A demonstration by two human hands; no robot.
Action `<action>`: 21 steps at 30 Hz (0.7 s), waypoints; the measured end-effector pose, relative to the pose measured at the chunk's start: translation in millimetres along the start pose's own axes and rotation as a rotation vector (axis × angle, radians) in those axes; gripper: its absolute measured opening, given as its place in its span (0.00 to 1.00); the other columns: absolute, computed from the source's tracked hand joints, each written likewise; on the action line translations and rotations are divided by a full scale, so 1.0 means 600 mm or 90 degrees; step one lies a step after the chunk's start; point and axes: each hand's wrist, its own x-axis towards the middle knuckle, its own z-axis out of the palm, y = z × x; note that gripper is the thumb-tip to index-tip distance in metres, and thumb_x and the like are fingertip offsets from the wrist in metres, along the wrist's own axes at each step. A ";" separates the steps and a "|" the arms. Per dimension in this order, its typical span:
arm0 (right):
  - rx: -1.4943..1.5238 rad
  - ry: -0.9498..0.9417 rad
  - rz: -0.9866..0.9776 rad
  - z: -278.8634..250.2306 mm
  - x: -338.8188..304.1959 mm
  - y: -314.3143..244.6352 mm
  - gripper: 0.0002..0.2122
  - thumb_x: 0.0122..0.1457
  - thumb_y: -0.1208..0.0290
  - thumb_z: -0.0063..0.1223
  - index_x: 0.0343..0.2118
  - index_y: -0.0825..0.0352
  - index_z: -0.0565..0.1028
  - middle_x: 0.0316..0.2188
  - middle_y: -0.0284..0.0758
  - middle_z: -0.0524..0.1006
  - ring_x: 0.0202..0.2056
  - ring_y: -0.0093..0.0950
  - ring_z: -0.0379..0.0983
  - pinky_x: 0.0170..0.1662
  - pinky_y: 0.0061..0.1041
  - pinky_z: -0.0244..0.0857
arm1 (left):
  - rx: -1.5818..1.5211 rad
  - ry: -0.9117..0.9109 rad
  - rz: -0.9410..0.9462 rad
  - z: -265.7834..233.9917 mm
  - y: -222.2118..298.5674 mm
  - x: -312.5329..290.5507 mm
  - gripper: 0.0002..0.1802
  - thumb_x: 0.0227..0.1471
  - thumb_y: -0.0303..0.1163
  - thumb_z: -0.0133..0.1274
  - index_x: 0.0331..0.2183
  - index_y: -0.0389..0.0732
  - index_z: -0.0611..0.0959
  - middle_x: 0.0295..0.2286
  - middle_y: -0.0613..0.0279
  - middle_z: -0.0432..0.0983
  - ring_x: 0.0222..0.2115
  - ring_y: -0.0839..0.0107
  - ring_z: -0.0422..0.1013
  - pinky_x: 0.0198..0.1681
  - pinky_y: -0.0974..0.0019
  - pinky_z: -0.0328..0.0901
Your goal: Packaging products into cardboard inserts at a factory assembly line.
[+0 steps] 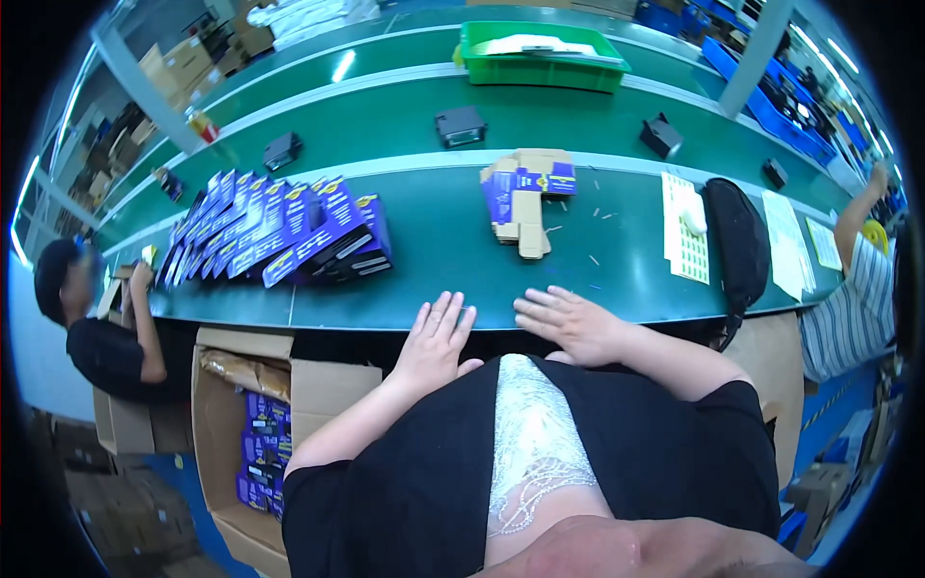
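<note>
My left hand (pixel 438 342) rests at the near edge of the green worktable (pixel 434 241), its fingers extended and nothing in it. To its right, my right hand (pixel 573 326) lies on the same edge, fingers spread and also without an object. Beyond the hands, nearest the right one, is a small pile of flat purple and brown cartons (pixel 528 207), unfolded. A leaning row of purple boxes (pixel 279 229) covers the table to the left, apart from my left hand.
Right on the table are sticker sheets (pixel 686 255) and a black pouch (pixel 737 246). Dark devices (pixel 461 126) sit on the belt beyond, before a green bin (pixel 544 72). An open carton (pixel 217 453) holds purple boxes below left. People (pixel 120 347) work at both sides.
</note>
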 end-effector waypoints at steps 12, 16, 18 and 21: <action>0.010 0.221 0.329 0.001 -0.078 0.206 0.26 0.60 0.59 0.49 0.58 0.66 0.65 0.61 0.41 0.62 0.64 0.39 0.52 0.65 0.38 0.48 | -0.097 0.055 0.336 0.061 0.125 0.250 0.32 0.54 0.45 0.51 0.54 0.35 0.70 0.58 0.50 0.61 0.61 0.55 0.55 0.62 0.56 0.52; 0.128 0.382 0.345 -0.017 -0.075 0.181 0.18 0.55 0.69 0.53 0.48 0.67 0.73 0.52 0.41 0.70 0.59 0.39 0.61 0.59 0.34 0.58 | -0.183 0.218 0.361 -0.020 0.132 0.280 0.13 0.49 0.37 0.54 0.33 0.38 0.81 0.45 0.54 0.74 0.47 0.58 0.70 0.49 0.61 0.65; 0.100 0.318 0.273 -0.018 -0.071 0.132 0.18 0.55 0.68 0.53 0.48 0.66 0.73 0.52 0.41 0.70 0.59 0.39 0.62 0.58 0.36 0.58 | -0.212 0.258 0.313 -0.024 0.099 0.275 0.08 0.48 0.34 0.55 0.28 0.39 0.80 0.40 0.56 0.75 0.40 0.60 0.72 0.44 0.62 0.66; 0.047 0.186 0.086 -0.030 -0.028 0.043 0.20 0.56 0.64 0.52 0.51 0.64 0.70 0.54 0.42 0.67 0.60 0.40 0.59 0.59 0.40 0.56 | -0.250 0.313 0.134 -0.029 0.049 0.285 0.06 0.49 0.28 0.52 0.24 0.38 0.80 0.30 0.59 0.78 0.29 0.62 0.72 0.35 0.65 0.67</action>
